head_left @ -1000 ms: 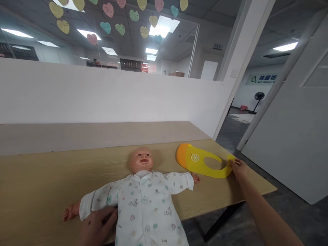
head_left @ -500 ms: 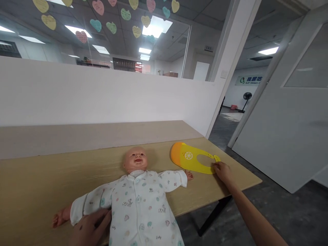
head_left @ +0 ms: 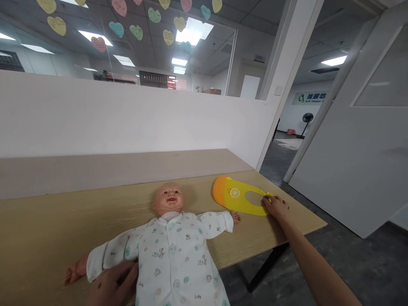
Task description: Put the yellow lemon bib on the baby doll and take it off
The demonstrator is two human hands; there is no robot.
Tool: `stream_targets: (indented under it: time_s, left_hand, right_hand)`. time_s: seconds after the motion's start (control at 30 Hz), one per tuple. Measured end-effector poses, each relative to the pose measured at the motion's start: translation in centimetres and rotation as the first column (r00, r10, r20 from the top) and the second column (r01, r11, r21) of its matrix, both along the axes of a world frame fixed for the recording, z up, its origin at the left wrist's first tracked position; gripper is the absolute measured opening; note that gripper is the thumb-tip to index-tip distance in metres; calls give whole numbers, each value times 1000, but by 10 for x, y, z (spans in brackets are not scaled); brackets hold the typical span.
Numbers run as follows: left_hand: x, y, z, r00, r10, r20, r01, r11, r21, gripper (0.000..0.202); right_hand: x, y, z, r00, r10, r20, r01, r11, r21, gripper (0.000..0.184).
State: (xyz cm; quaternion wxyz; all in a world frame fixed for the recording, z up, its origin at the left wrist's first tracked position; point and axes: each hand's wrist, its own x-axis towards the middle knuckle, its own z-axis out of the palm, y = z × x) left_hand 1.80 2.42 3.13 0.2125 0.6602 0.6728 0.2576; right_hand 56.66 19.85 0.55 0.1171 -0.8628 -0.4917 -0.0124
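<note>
With our right hand (head_left: 276,207) we pinch the strap ends of the yellow bib (head_left: 239,201), thumb and fingertips closed together at the narrow side of the neck opening. Our left hand (head_left: 113,284) lies with bent fingers against the doll (head_left: 175,253), between its sleeve and the side of its body; the fingertips are hidden, so we cannot tell whether they grip any cloth.

The bib lies on the table (head_left: 41,238) to the right of the doll's head, its orange pocket end toward the head and a white citrus slice printed beside the orange. We have the doll on its back, face up, both arms spread, in a white printed suit (head_left: 174,272) fastened down the front. The doll's small hand (head_left: 235,217) on that side sits right by the bib's near edge; we cannot tell if they touch.

Beyond the table we face a white wall (head_left: 127,119) topped by a window with heart-shaped notes (head_left: 154,15). To our right a pale door (head_left: 353,170) stands open, and a black fan (head_left: 307,117) shows through the doorway.
</note>
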Motion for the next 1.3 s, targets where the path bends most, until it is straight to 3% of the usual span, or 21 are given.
stream_targets:
  time_s: [0.53,0.63,0.77,0.83,0.93,1.0,1.1,1.2,1.3]
  left_hand:
    - [-1,0,-4,999,4,-43,-6,1000,-28,38]
    - [-3,1,-5,999,15,-33,-16,999,-35,38]
    - [-6,3,-8,998,64,-21,-65,996,-67,39]
    - [-6,5,-8,997,70,-27,-72,994,-76,41]
    - [-4,6,-6,997,51,-54,-57,993,-104,40]
    - [-3,6,-5,995,50,-84,-59,991,-117,38]
    - [-1,4,-3,991,54,-121,-66,994,-91,34]
    - [0,2,-2,987,80,-136,-87,995,-51,31]
    - [2,3,-3,982,113,-151,-121,992,-43,31]
  right_hand:
    - [5,7,-3,999,33,-4,-33,999,11,53]
    - [6,2,-2,997,79,-20,-75,985,156,52]
    - [-4,-21,-5,984,125,-125,-55,890,453,51]
    - [-20,-41,-9,965,167,-201,-38,852,523,48]
    - [-62,-80,-17,927,307,-217,-127,799,588,39]
    - [-99,-107,-23,868,473,-149,-301,741,600,30]
    - [-157,-140,-31,733,679,-44,-512,593,621,21]
    - [-207,-156,-32,647,759,77,-628,473,618,19]
    - [-241,-159,-26,583,804,116,-690,415,592,22]
